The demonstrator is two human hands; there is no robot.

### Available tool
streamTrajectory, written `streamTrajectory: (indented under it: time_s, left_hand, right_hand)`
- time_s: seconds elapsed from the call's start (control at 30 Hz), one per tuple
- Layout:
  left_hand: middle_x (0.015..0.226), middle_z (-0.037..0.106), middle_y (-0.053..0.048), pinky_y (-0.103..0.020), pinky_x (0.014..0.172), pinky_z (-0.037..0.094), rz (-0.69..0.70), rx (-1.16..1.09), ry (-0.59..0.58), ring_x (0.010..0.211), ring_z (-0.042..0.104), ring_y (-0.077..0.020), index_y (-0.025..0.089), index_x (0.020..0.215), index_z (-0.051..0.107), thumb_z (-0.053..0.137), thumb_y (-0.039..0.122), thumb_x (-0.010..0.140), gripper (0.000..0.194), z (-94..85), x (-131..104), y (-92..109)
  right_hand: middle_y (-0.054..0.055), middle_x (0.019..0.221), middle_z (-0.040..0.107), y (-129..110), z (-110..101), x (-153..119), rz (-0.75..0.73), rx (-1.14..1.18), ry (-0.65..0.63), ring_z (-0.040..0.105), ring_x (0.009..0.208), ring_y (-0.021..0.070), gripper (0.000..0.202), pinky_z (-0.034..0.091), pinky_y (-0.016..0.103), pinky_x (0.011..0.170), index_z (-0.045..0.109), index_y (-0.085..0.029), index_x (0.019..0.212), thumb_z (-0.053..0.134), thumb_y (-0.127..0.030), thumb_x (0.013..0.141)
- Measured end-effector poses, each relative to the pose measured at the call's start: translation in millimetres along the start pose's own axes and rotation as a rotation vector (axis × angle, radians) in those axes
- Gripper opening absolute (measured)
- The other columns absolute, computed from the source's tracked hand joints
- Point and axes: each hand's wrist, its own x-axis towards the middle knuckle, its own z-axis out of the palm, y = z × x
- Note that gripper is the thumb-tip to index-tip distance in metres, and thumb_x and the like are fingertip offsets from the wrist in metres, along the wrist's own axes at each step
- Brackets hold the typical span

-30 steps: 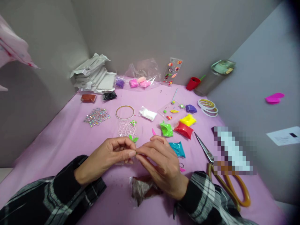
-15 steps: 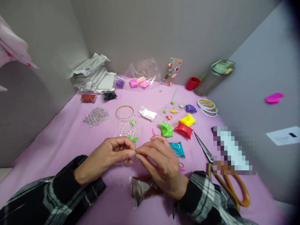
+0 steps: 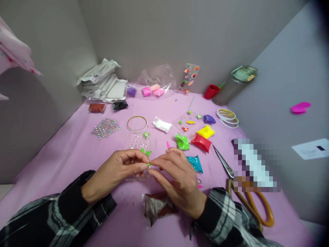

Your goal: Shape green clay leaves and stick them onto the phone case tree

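Observation:
Between the fingertips of both hands is a tiny green piece [image 3: 148, 164]. My left hand [image 3: 123, 168] pinches it between thumb and index finger. My right hand [image 3: 177, 175] touches the piece with its index fingertip, the thumb slightly below and apart. Under and behind the hands lies a clear patterned sheet [image 3: 137, 140] with a green flower [image 3: 146, 135] and green leaf shapes [image 3: 147, 152] on it. A torn-open green clay packet [image 3: 182, 142] lies beyond my right hand, and a brown clay packet [image 3: 156, 207] is in front of it.
Scissors [image 3: 231, 175] lie at the right. Red [image 3: 202, 142], yellow [image 3: 206, 131] and teal [image 3: 195, 163] packets sit beyond my right hand. Farther back are a white packet [image 3: 162, 125], a tape ring [image 3: 136, 123], gems [image 3: 106, 128], a red cup [image 3: 211, 92] and a bottle [image 3: 232, 85].
My right thumb has parted slightly from the index fingertip, and more of the green piece shows between the hands. My left hand has barely moved.

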Motion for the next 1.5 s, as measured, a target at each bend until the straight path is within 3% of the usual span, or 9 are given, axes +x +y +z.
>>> streamTrajectory:
  time_s: [0.43,1.5]
  left_hand:
    - [0.075,0.070,0.000,-0.025,0.070,0.046,0.117,0.271,0.216,0.074,0.059,-0.0154,0.020,0.076,0.076,0.075,0.030,0.076,0.010,7.8,0.3,5.4]
    - [0.077,0.067,0.000,-0.025,0.070,0.048,0.135,0.261,0.176,0.074,0.060,-0.0150,0.018,0.078,0.072,0.074,0.029,0.079,0.011,10.5,-0.3,7.6]
  right_hand:
    - [0.004,0.083,0.071,-0.3,0.2,0.2,0.050,-0.017,0.003,0.061,0.075,0.0148,0.006,0.047,0.036,0.079,0.070,-0.015,0.096,0.066,-0.014,0.094]
    - [0.004,0.084,0.070,-0.9,1.8,-1.1,0.103,0.017,-0.009,0.061,0.079,0.0169,0.006,0.047,0.038,0.080,0.067,-0.017,0.096,0.061,-0.014,0.095]
